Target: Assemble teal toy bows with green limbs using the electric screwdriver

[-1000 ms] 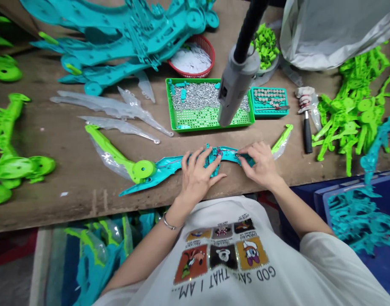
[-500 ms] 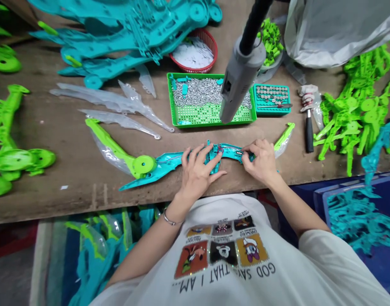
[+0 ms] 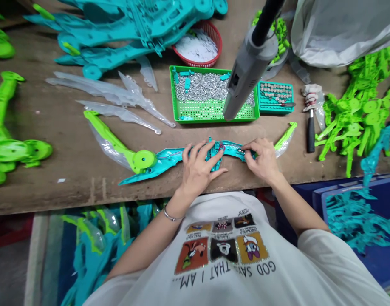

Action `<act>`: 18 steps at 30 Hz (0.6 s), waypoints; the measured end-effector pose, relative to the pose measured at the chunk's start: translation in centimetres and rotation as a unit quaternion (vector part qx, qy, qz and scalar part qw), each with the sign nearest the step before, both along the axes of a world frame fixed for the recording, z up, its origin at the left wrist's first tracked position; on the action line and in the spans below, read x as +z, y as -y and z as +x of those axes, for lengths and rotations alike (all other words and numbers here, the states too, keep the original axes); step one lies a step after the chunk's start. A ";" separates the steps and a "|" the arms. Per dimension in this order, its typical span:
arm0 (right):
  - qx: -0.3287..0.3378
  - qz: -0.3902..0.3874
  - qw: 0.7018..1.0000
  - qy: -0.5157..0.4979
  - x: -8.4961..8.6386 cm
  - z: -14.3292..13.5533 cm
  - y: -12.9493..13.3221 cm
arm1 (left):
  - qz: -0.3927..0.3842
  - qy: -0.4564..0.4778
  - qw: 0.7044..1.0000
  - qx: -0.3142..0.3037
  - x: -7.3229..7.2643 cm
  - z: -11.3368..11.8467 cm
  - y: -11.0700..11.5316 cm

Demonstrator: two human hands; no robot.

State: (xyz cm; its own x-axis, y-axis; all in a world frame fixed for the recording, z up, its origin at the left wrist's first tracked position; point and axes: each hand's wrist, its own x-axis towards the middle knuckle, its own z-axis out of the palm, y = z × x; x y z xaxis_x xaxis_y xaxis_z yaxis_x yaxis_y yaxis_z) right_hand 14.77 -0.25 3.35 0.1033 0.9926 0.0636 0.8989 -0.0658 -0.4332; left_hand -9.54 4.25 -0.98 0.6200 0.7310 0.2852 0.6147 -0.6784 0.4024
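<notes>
A bow-shaped plastic toy body (image 3: 171, 157) lies across the workbench, teal in the middle with lime-green limbs and clear blades at both ends. Thin red wires run along its open inner side. Spread over its centre, my left hand (image 3: 198, 168) rests with fingers apart, pressing on the teal shell. My right hand (image 3: 263, 159) has thumb and fingertips pinched together at the shell's right part, beside a small dark and silvery piece. What lies between those fingertips is hidden. The shell's right end passes under this hand.
Beyond the toy stand a green tray (image 3: 216, 120) of screws, a teal box (image 3: 276, 111) of small round parts and a red basket (image 3: 220, 44). A grey electric screwdriver (image 3: 242, 76) hangs over the tray. A black-handled hammer (image 3: 310, 131) and lime parts (image 3: 363, 114) lie right.
The right fingertips have shifted slightly over the right part of the shell, still pinched. My left hand stays spread in the same place. The whole view has tilted slightly.
</notes>
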 end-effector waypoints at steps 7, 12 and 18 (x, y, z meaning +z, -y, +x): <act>-0.006 -0.030 0.999 0.020 0.9 -0.4 -0.8 | -0.010 0.010 1.000 0.002 -0.1 -0.1 0.1; -0.002 -0.082 0.996 0.023 1.9 -0.4 -2.1 | -0.014 0.005 1.000 0.000 0.0 0.0 0.1; -0.012 -0.112 0.993 0.027 1.8 0.4 -1.9 | -0.026 0.014 1.000 0.002 0.1 0.1 0.0</act>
